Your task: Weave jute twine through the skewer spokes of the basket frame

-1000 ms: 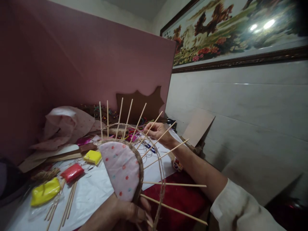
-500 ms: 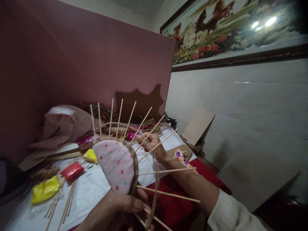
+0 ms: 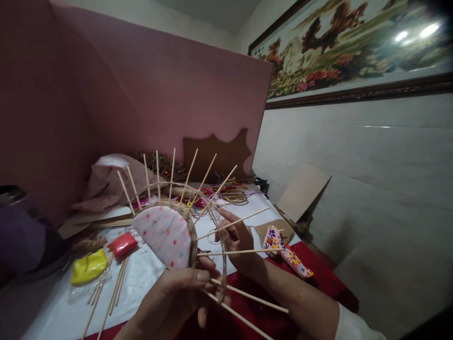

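My left hand (image 3: 177, 297) grips the lower edge of a half-made basket frame: a pink dotted fabric disc (image 3: 163, 235) rimmed with brown twine, with several thin wooden sticks (image 3: 207, 177) fanning out from it. A strand of twine (image 3: 221, 245) loops between the sticks. My right hand (image 3: 235, 236) reaches in among the sticks on the right side, fingers pinched on the twine strand.
On white paper (image 3: 141, 278) lie a yellow packet (image 3: 88, 267), a red packet (image 3: 122, 244), loose sticks (image 3: 109, 297) and coloured cords (image 3: 230, 189). A patterned fabric piece (image 3: 288, 252) rests on the red cloth. Crumpled pink paper (image 3: 106, 182) and a pink board (image 3: 159, 94) stand behind.
My right hand has drawn back toward me from the far sticks, pulling the twine along the rim. The frame has turned and shifted left and down in my left hand.
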The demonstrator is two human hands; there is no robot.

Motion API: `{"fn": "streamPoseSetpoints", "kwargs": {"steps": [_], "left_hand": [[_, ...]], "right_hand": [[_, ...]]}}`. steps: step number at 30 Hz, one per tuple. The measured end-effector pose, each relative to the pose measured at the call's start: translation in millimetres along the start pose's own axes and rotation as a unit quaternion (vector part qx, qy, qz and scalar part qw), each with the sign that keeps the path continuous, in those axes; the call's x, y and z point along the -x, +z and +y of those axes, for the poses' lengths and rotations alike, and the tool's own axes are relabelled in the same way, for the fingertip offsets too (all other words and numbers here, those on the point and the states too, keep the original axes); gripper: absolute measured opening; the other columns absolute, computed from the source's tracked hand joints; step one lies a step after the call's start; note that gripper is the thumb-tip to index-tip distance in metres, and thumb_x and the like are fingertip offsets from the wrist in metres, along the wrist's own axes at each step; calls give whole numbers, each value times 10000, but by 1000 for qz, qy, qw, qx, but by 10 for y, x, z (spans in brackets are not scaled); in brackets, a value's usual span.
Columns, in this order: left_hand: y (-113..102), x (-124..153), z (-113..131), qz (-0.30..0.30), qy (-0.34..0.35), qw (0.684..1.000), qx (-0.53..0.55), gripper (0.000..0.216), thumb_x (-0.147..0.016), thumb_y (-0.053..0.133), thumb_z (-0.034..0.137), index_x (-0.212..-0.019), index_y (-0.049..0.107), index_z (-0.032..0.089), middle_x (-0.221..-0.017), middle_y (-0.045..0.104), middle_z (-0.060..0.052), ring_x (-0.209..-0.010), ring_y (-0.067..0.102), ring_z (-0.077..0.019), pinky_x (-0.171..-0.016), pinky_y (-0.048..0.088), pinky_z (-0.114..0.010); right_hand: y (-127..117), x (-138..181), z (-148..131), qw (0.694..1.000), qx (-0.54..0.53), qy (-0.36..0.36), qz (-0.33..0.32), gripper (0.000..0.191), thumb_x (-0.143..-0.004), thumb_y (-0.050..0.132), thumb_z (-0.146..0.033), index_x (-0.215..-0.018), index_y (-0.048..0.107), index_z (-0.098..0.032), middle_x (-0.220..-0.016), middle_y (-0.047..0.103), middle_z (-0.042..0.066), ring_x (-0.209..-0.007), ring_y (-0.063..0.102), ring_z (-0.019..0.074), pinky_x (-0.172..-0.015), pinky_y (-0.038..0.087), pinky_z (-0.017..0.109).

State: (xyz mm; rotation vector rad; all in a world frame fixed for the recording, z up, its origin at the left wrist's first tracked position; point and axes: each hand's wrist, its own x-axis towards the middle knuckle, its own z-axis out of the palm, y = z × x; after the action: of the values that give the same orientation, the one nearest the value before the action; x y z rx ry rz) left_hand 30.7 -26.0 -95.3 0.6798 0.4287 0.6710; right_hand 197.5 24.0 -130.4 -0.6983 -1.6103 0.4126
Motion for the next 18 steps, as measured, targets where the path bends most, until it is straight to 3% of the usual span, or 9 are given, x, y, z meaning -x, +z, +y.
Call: {"fn": "streamPoseSetpoints", "kwargs": {"steps": [9, 18], "left_hand": [[-13, -11, 1, -21, -3, 1000, 5, 134, -694, 587, 124, -827, 607, 118, -744, 669, -76, -528, 625, -144, -430, 404, -197], [-11, -6, 9, -20, -7, 999, 25, 126, -707, 579, 109, -831, 600, 124, -731, 673, -73, -446, 587, -108, -427, 406, -187]], "right_hand": [[-22, -13, -2, 998, 50, -22, -36, 348, -849, 474, -242, -1183, 535, -319, -671, 581, 13, -550, 546, 144, -515, 474, 281], [-65, -59, -33, 976, 148, -153, -36, 525, -840, 456, -128, -1312, 388, -348, -706, 642, 11, -580, 596, 156, -562, 496, 287]]}}
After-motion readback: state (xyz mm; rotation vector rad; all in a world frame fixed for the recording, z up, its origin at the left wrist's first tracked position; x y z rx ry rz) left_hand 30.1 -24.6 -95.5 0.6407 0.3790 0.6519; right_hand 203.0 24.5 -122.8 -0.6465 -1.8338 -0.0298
